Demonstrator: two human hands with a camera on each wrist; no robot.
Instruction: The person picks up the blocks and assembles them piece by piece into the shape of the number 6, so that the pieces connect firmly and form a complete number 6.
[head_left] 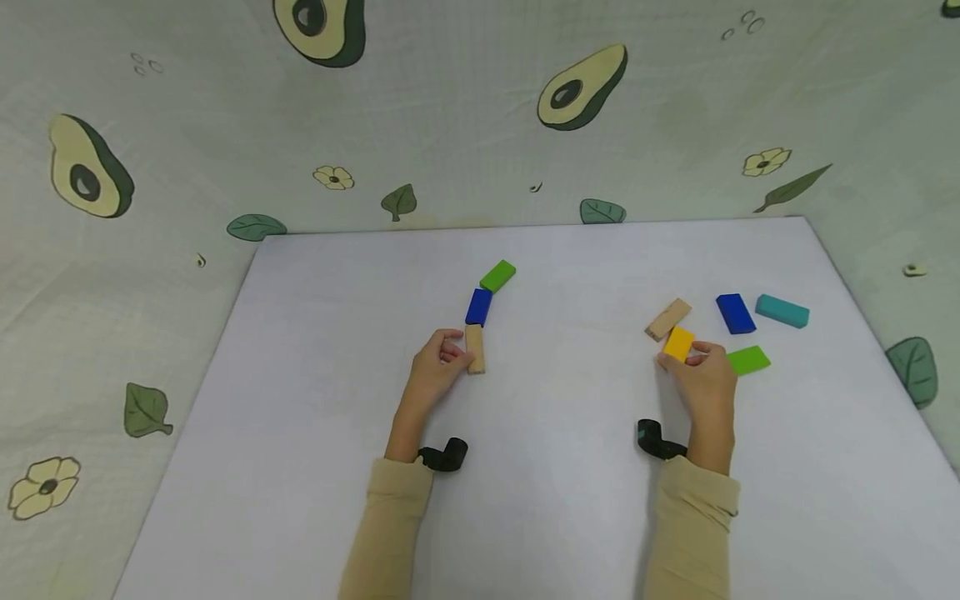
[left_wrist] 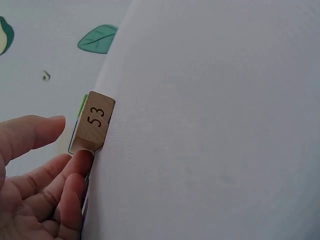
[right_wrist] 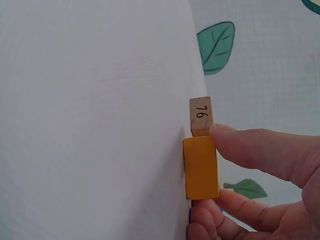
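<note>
My left hand [head_left: 435, 371] is beside a plain wooden block [head_left: 475, 350], with a fingertip touching its near end. In the left wrist view this block [left_wrist: 95, 120] shows the number 53, and the thumb [left_wrist: 35, 132] stands apart from it. Beyond it, a blue block [head_left: 478, 307] and a green block [head_left: 498, 276] continue a curved line. My right hand [head_left: 708, 383] pinches a yellow block [head_left: 678, 343] between thumb and fingers. Just past that block is another wooden block [head_left: 667, 319], marked 76 in the right wrist view.
Around the right hand lie a second green block [head_left: 748, 360], a second blue block [head_left: 736, 314] and a teal block [head_left: 782, 311]. The white table [head_left: 300, 467] meets an avocado-patterned cloth [head_left: 465, 108] at its back and sides. Each wrist carries a black camera.
</note>
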